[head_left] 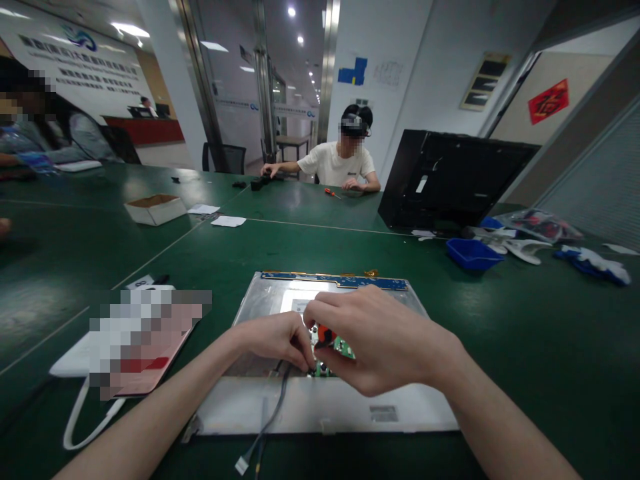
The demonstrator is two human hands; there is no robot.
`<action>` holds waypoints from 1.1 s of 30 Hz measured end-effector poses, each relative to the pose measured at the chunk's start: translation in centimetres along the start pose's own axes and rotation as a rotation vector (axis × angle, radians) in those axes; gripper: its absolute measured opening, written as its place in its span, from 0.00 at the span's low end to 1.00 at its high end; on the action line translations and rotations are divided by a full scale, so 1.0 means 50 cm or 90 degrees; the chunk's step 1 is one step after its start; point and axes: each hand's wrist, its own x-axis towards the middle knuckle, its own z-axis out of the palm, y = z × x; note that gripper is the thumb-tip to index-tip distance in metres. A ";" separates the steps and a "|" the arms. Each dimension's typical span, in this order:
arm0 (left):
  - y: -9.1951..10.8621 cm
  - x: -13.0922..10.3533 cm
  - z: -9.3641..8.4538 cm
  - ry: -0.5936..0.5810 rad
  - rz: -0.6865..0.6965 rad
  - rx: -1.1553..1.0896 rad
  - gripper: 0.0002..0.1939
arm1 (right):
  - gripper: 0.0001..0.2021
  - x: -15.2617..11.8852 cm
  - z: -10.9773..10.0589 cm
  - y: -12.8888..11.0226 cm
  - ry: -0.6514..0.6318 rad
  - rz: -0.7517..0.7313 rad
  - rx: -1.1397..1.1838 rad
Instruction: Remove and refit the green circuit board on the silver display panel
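Head view: the panel [345,408] lies flat toward the worktop's [525,347] near edge, likely for two-handed reach; over its circuit board [344,347] the right hand [375,340] grips what seems a screwdriver [326,335], the left hand [277,337] pinched closed beside it.

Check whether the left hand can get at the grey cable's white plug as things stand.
Probably yes: the plug lies uncovered past the panel's near edge, though the left hand is at the green board and would likely have to draw back.
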 end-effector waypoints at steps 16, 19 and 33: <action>-0.009 0.001 -0.001 -0.003 -0.002 -0.008 0.07 | 0.04 0.002 0.005 0.004 0.010 0.005 -0.016; -0.002 0.000 0.000 0.000 -0.013 -0.008 0.07 | 0.04 0.000 0.003 0.003 0.007 0.000 -0.013; -0.009 0.001 -0.001 -0.006 -0.004 -0.003 0.07 | 0.04 0.000 -0.001 0.004 -0.001 0.006 -0.004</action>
